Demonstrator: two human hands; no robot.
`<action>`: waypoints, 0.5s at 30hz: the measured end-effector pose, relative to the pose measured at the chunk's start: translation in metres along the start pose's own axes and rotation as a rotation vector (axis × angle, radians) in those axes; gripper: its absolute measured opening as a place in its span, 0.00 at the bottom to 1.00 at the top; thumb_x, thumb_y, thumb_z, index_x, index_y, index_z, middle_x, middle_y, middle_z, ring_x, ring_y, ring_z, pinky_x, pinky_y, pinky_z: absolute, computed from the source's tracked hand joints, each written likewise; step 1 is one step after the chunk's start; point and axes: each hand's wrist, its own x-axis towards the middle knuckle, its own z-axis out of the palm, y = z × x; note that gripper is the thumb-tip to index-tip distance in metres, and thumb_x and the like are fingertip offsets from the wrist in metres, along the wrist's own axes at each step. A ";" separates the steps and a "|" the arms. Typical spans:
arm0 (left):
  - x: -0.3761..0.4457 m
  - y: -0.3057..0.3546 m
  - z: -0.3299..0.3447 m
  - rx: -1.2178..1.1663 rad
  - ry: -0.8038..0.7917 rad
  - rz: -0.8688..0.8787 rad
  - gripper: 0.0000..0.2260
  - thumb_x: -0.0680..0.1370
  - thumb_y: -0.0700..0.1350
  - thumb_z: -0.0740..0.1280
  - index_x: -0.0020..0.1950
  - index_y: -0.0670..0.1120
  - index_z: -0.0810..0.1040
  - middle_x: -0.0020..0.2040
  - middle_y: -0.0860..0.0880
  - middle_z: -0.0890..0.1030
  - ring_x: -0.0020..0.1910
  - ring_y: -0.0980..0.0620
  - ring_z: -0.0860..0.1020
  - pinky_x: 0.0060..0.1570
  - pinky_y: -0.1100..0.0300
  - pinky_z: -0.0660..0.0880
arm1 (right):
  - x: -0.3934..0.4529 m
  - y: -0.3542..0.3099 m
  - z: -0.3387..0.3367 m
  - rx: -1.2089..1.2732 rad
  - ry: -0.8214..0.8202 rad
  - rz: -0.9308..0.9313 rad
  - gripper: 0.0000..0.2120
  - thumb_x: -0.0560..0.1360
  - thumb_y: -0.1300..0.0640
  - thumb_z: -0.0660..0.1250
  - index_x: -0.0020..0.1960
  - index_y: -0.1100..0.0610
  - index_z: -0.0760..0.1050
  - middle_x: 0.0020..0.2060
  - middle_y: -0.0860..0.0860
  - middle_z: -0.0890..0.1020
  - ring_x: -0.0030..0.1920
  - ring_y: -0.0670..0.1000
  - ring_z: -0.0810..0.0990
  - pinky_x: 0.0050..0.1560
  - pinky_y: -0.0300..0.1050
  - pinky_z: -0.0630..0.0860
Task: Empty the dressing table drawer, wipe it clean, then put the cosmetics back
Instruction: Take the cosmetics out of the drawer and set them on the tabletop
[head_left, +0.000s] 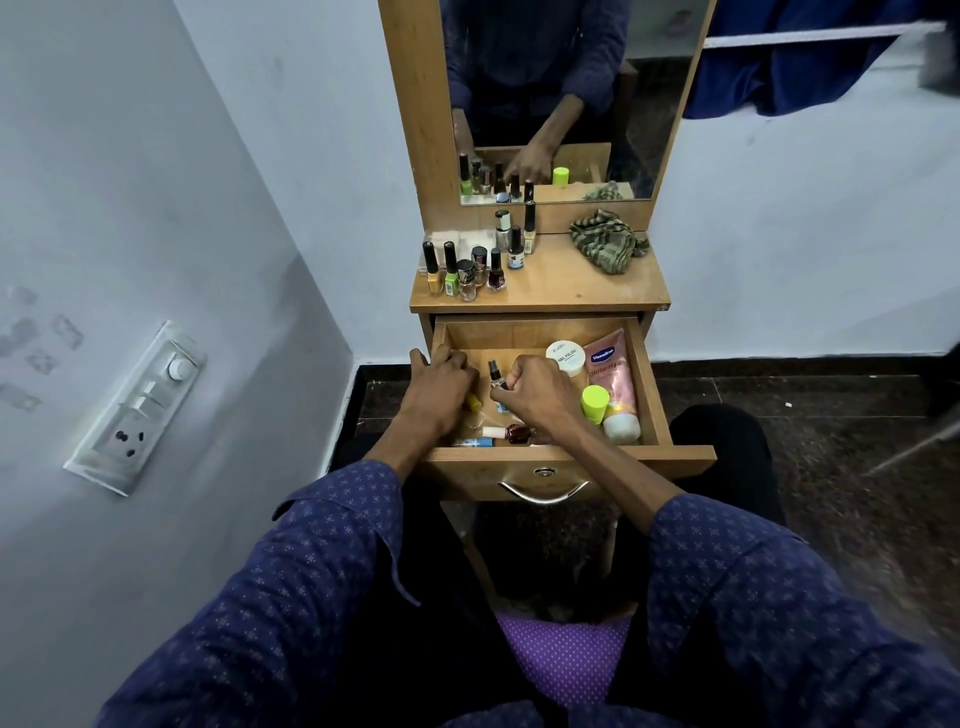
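Both hands reach into the open drawer (647, 384) of the dressing table (571, 291), and they hide much of its left half. The left hand (441, 395) lies low by the drawer's left wall with fingers curled downward; a yellow item (474, 402) peeks out beside it, but whether the fingers hold anything cannot be told. The right hand (535, 397) is bent at mid-drawer, its fingertips closed near a small spray bottle (496, 376) that stands upright between the two hands; the grip itself is hidden, so contact is uncertain. Under the right wrist, along the drawer's front edge, lie a dark red nail polish bottle (518, 434) and a white-capped one (493, 432), with a blue-labelled item (475, 442) partly cut off by the left forearm. The right side of the drawer is plainly seen: a white jar (566, 358) toward the back, a pink tube (613, 384) lying along the right wall, and a bottle with a lime-green cap (595, 402) just beside it. The back left corner of the drawer shows bare wood. On the tabletop, a cluster of nail polish bottles (467, 267) stands at the left edge and a crumpled green checked cloth (608, 241) rests at the back right, leaving the front right of the top open. The mirror (545, 78) repeats the bottles dimly.
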 end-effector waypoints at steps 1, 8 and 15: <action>0.001 0.000 0.001 -0.012 0.016 -0.001 0.17 0.81 0.43 0.69 0.70 0.50 0.77 0.72 0.47 0.75 0.75 0.45 0.66 0.70 0.36 0.61 | 0.000 0.001 -0.002 0.032 0.025 -0.001 0.13 0.71 0.45 0.74 0.43 0.55 0.79 0.40 0.50 0.82 0.42 0.53 0.80 0.42 0.48 0.78; 0.006 -0.010 0.014 -0.486 0.214 -0.080 0.11 0.81 0.41 0.67 0.61 0.52 0.78 0.61 0.50 0.82 0.67 0.46 0.73 0.66 0.38 0.66 | 0.004 0.005 -0.005 0.246 0.251 -0.035 0.10 0.75 0.49 0.73 0.45 0.54 0.76 0.40 0.48 0.79 0.40 0.47 0.78 0.34 0.39 0.66; 0.017 -0.007 -0.003 -1.245 0.273 -0.427 0.10 0.82 0.46 0.72 0.61 0.44 0.83 0.55 0.49 0.86 0.57 0.51 0.82 0.54 0.58 0.78 | 0.006 0.006 -0.008 0.346 0.320 -0.061 0.08 0.79 0.51 0.71 0.49 0.54 0.75 0.44 0.49 0.79 0.42 0.46 0.77 0.36 0.34 0.67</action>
